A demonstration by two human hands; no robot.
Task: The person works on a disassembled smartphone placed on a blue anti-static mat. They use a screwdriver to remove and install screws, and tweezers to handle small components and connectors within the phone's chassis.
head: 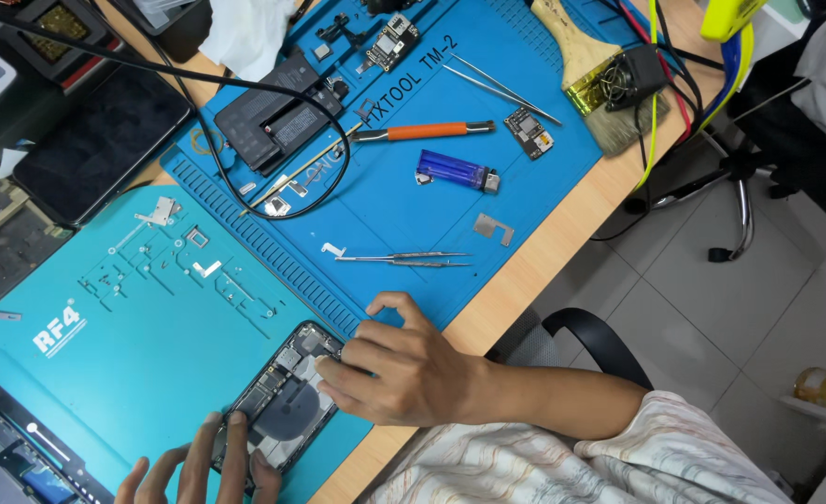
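Note:
An opened phone body point(282, 397) with its insides showing lies on a teal work mat point(133, 317) near the desk's front edge. My right hand point(399, 364) rests at the phone's right end, fingers curled against its edge. The fingertips of my left hand point(198, 467) press on the phone's lower left end. Neither hand holds a tool.
On the blue mat point(385, 187) lie tweezers point(413, 259), a purple lighter point(458, 171), an orange-handled tool point(422, 131), small circuit boards point(529, 133), a battery point(268, 117) and a black cable. A brush point(585, 70) lies at the back right. Another phone point(11, 457) sits at bottom left.

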